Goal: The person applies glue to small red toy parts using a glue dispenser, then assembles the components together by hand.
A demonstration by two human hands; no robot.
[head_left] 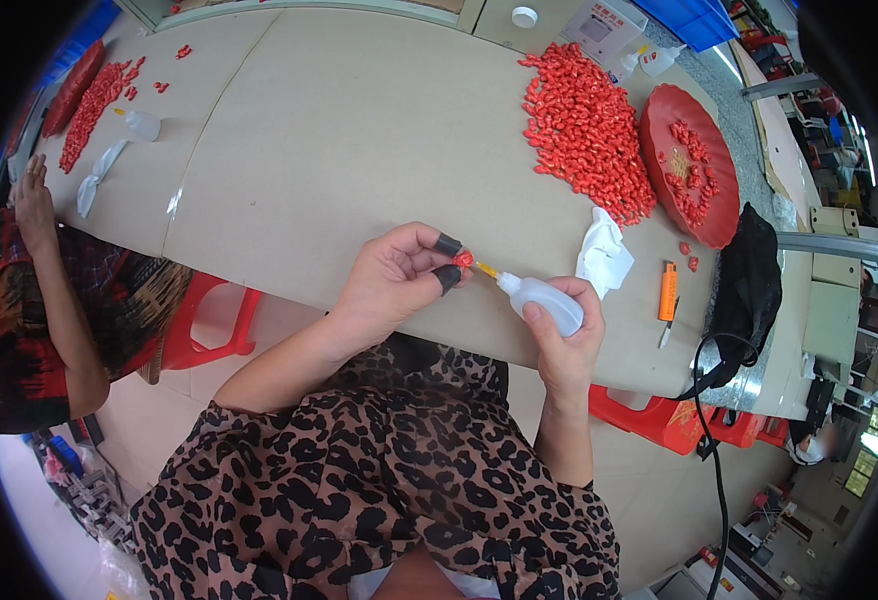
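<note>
I see a beige tabletop (359,130), two red trays (694,160), one orange lighter (668,290); my left grip (399,275) pinches one red bead (463,259), right grip (564,335) clasps one white squeeze bottle (544,300)

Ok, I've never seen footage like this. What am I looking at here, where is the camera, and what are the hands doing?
There is no machine here. A camera worn on a person's head looks down at their own two hands, and its fisheye lens bends the straight edges. The left hand, with dark caps on two fingertips, pinches a small red piece. The right hand holds a small white squeeze bottle, its nozzle at the piece. On the beige table lie a heap of red pieces, a red dish, a crumpled tissue and an orange lighter. At the left, another person's hand rests on the table.
</note>
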